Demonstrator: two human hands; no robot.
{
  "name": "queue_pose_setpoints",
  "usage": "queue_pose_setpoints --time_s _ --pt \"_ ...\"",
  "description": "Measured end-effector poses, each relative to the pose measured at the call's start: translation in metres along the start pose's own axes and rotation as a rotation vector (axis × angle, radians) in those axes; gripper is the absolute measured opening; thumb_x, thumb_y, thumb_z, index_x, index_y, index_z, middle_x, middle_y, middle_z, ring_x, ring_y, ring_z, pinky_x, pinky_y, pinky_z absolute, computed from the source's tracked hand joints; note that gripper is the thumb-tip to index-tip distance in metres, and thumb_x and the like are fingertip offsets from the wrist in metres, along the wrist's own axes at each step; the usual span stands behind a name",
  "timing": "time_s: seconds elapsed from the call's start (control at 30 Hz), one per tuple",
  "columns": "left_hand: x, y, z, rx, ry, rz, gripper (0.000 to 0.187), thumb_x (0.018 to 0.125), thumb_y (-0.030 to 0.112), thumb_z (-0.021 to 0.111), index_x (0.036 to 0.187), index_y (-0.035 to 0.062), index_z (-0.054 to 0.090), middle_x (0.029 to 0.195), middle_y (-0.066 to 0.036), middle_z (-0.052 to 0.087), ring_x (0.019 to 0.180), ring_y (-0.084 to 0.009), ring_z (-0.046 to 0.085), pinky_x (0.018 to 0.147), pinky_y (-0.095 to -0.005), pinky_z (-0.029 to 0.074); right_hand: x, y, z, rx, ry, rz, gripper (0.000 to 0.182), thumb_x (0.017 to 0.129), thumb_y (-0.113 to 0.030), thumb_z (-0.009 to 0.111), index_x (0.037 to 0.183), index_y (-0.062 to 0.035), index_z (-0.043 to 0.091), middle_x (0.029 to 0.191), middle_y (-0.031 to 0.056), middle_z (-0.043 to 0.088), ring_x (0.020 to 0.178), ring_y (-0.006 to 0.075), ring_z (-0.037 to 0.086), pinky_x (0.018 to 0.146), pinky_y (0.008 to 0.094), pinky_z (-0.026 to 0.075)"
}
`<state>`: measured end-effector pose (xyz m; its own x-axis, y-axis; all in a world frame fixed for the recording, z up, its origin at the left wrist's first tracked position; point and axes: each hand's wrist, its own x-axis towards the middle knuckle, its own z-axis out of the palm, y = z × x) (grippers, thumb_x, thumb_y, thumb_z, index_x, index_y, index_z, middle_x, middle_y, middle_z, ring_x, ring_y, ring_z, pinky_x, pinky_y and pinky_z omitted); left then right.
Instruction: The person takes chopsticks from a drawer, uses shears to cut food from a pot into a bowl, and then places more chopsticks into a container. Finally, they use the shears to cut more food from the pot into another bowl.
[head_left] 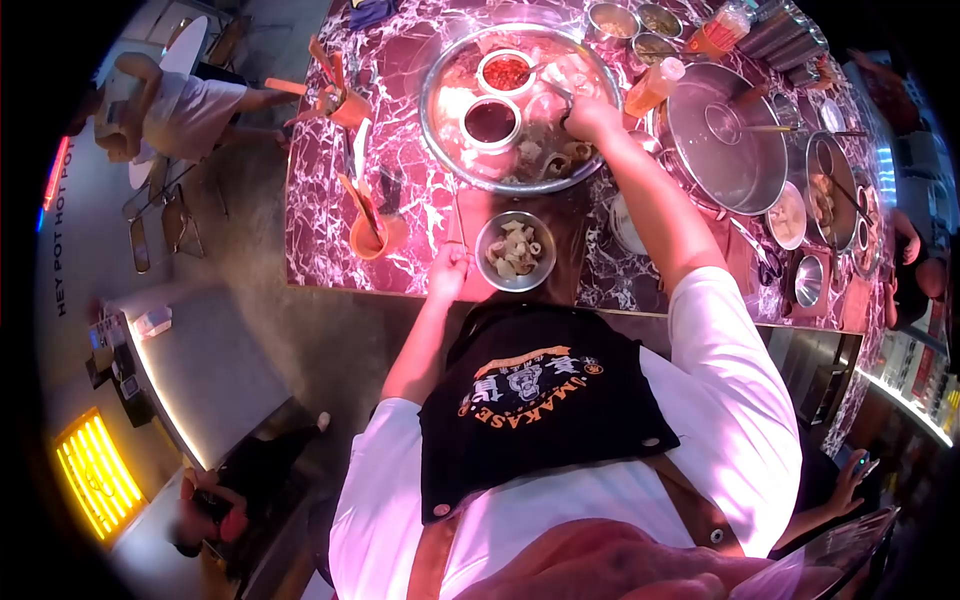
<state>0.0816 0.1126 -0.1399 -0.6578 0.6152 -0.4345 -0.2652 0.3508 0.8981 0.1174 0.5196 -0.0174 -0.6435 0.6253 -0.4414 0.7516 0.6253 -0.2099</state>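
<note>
My right hand [592,118] reaches over the large round steel tray [437,135] and is closed on metal tongs [560,98] above pale pieces of food. Two small bowls stand in the tray, one with red chilli [506,72] and one with dark sauce [490,121]. My left hand [448,268] rests at the near edge of the marble counter [320,215], fingers curled around what looks like a thin stick [456,222]. Just right of it is a small steel bowl [515,250] of pale cut pieces.
An orange cup with utensils [372,235] stands left of the bowl, another [345,103] farther back. A big lidded steel pot [722,135], a pan [832,190], small bowls and an orange bottle [652,88] crowd the right side. A seated person in white [185,110] is at far left.
</note>
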Motion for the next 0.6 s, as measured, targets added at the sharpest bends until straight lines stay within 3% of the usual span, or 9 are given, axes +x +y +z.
queue_pose_setpoints --time_s 0.1,0.17,0.27,0.33,0.4,0.43,0.5,0.57,0.6 --pt "-0.001 0.003 -0.001 0.031 -0.025 -0.044 0.012 0.092 -0.006 0.052 0.099 0.0038 0.053 0.077 -0.003 0.060 0.063 -0.0097 0.055 0.055 -0.0232 0.044 0.013 -0.005 0.012 -0.067 -0.090 -0.115 0.040 0.082 -0.027 0.057 0.113 -0.0049 0.067 0.117 0.0175 0.065 0.109 0.0308 0.064 0.092 0.0398 0.051" --pt "-0.003 0.005 0.001 0.047 0.025 -0.028 0.008 0.093 -0.002 0.052 0.096 0.0056 0.053 0.071 -0.001 0.056 0.051 -0.0074 0.046 0.044 -0.0220 0.034 0.008 -0.009 0.007 -0.045 -0.098 -0.118 0.039 0.083 -0.026 0.057 0.114 -0.0054 0.067 0.118 0.0176 0.065 0.109 0.0312 0.063 0.093 0.0393 0.050" --pt "-0.003 0.003 -0.001 0.031 0.010 -0.026 0.009 0.092 -0.002 0.053 0.098 0.0048 0.054 0.076 -0.003 0.058 0.056 -0.0083 0.050 0.048 -0.0229 0.039 0.005 -0.005 0.003 0.007 -0.132 -0.036 0.038 0.083 -0.025 0.057 0.115 -0.0061 0.067 0.119 0.0189 0.064 0.111 0.0313 0.063 0.095 0.0387 0.049" --pt "0.004 -0.009 -0.004 0.014 -0.019 -0.033 0.011 0.092 -0.002 0.054 0.102 0.0033 0.055 0.080 -0.004 0.061 0.062 -0.0091 0.055 0.053 -0.0239 0.043 -0.016 0.010 -0.012 0.092 -0.061 -0.037 0.039 0.082 -0.027 0.057 0.113 -0.0054 0.067 0.106 0.0179 0.069 0.101 0.0280 0.067 0.087 0.0388 0.052" --pt "0.008 -0.028 -0.010 0.181 0.081 0.069 0.011 0.092 0.005 0.057 0.103 0.0050 0.059 0.073 -0.002 0.059 0.052 -0.0071 0.048 0.044 -0.0231 0.035 -0.067 0.027 -0.017 0.395 -0.005 -0.262 0.037 0.080 -0.026 0.059 0.108 -0.0036 0.067 0.090 0.0155 0.070 0.086 0.0252 0.068 0.077 0.0392 0.054" --pt "-0.002 0.000 -0.009 0.169 0.040 -0.124 0.024 0.089 0.010 0.065 0.112 0.0037 0.062 0.086 -0.005 0.065 0.065 -0.0113 0.057 0.056 -0.0265 0.047 -0.084 0.029 0.001 0.394 0.086 -0.169 0.038 0.077 -0.022 0.060 0.110 -0.0046 0.066 0.097 0.0174 0.069 0.091 0.0290 0.067 0.079 0.0408 0.053" --pt "0.020 -0.050 -0.023 0.194 0.039 -0.070 0.021 0.090 0.017 0.065 0.108 0.0045 0.066 0.085 -0.006 0.067 0.071 -0.0173 0.063 0.061 -0.0315 0.051 -0.122 0.032 0.028 0.411 0.263 0.021 0.043 0.073 -0.014 0.060 0.115 -0.0067 0.064 0.111 0.0212 0.066 0.101 0.0366 0.064 0.083 0.0440 0.052" --pt "0.015 -0.018 -0.018 0.075 -0.141 -0.082 0.007 0.094 0.013 0.060 0.091 0.0069 0.062 0.076 -0.005 0.063 0.061 -0.0130 0.058 0.051 -0.0271 0.047 -0.179 0.036 0.036 0.729 0.180 -0.160 0.049 0.078 -0.016 0.057 0.127 -0.0105 0.053 0.118 0.0222 0.060 0.113 0.0362 0.056 0.092 0.0464 0.046" --pt "0.010 -0.006 -0.011 0.005 -0.087 0.013 0.008 0.093 0.006 0.059 0.087 0.0075 0.054 0.070 -0.003 0.057 0.054 -0.0109 0.053 0.046 -0.0249 0.043 -0.201 0.024 0.044 0.612 0.061 0.106 0.052 0.079 -0.016 0.057 0.130 -0.0119 0.049 0.118 0.0206 0.060 0.110 0.0374 0.058 0.094 0.0467 0.045"
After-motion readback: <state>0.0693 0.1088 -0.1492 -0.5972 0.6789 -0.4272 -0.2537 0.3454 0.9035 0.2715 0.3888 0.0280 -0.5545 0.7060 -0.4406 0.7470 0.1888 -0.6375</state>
